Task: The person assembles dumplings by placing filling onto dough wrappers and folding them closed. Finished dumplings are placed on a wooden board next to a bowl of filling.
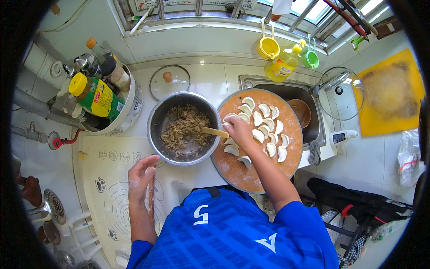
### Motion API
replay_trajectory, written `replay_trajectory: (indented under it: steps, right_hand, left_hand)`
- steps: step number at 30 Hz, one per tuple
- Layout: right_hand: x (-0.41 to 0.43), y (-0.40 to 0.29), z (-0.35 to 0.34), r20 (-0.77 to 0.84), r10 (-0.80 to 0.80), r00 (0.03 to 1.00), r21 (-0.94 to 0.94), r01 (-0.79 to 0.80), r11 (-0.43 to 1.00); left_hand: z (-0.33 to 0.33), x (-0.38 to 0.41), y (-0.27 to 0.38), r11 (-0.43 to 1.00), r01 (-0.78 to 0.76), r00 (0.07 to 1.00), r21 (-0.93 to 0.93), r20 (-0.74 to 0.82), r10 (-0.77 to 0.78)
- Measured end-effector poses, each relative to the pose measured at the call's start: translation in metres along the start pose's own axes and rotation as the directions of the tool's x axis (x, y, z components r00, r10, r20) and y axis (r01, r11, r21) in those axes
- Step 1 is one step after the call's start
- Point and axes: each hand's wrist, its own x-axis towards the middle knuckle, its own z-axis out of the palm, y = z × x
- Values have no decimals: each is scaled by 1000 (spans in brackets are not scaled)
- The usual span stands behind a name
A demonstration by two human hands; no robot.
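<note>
My right hand (239, 132) is over the left part of a round wooden board (228, 178), its fingers bent around a white dumpling that they mostly hide. Several crescent-shaped dumplings (258, 135) lie across this board. My left hand (142, 171) holds nothing, its thumb apart from the fingers, near the lower left rim of a metal bowl (153, 141). Minced filling (183, 126) sits in the bowl, and a wooden spatula (215, 131) rests in it with its handle over the right rim. Partly behind my left forearm, a wooden rolling pin (152, 198) lies on a printed kneading mat (117, 191).
Behind the bowl lies a glass lid (168, 82). A white bucket (136, 111) of bottles stands at the left. The board overlaps the sink (285, 89); a dish-soap bottle (282, 67) stands behind it. A grey cloth (314, 153) hangs at the counter's edge.
</note>
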Motion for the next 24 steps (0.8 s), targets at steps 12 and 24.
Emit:
replay_trajectory:
  steps: [12,24]
  right_hand:
    - [9,20,21,146,-73,987,-181,100,979]
    - [-30,38,-37,-218,44,975,376,43,926]
  left_hand:
    - [-51,-25,-38,997,61,974,55,-222,-47]
    - [-229,-120,-164,969,233,499,84,-865,-45]
